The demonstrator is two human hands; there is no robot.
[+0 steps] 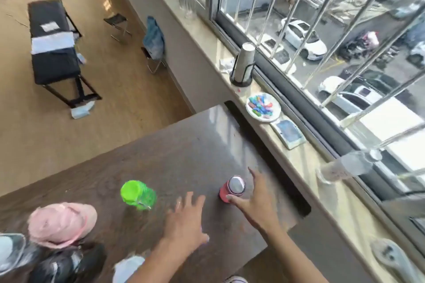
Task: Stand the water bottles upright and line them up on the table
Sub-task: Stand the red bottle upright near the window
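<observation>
A red bottle (pixel 231 189) with a silver cap stands upright on the dark table (pixel 184 145), near its right edge. My right hand (pixel 255 197) is spread around it, thumb touching its near side and fingers apart behind it, not closed on it. A green bottle (pixel 138 194) with a bright green lid stands upright to the left. My left hand (pixel 184 223) hovers between the two bottles with its fingers spread and nothing in it.
A pink cap (pixel 62 223) and dark glossy objects (pixel 66 264) lie at the table's near left corner. The windowsill (pixel 305 154) on the right holds a plate of coloured bits (pixel 263 107), a cup stack (pixel 243 64), clear bottles (pixel 345 166) and a blue-topped box (pixel 288 133).
</observation>
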